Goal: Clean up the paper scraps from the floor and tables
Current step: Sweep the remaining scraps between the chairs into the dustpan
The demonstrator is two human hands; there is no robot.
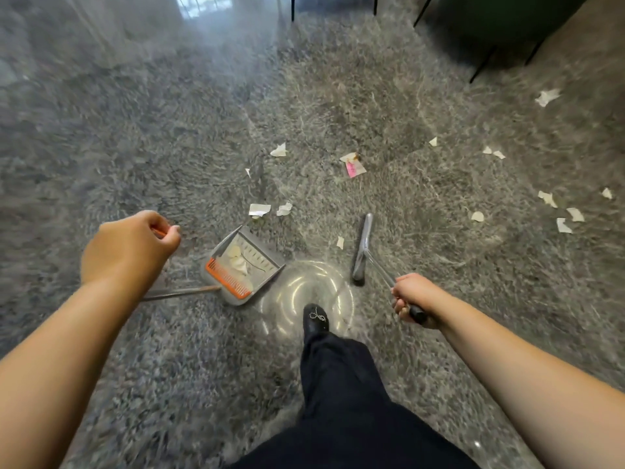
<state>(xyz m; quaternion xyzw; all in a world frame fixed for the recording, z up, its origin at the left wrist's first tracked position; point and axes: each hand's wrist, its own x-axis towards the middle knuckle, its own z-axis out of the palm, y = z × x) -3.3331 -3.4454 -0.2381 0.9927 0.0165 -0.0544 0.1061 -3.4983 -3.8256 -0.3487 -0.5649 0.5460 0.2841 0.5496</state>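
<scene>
Stood on a polished grey marbled floor (pixel 422 106) with pale veins and a bright ring of reflected light just ahead of the foot. Wore a black shoe (pixel 316 318) with a small sparkly bow on its toe, below a dark trouser leg (pixel 338 384). Showed a dark green chair (pixel 500 18) on thin black legs at the upper right. Caught window glare at the top edge, blurred.

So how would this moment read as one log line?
left hand: grips dustpan handle | right hand: grips broom | dustpan: holds scraps | floor: paper scraps remain
</scene>
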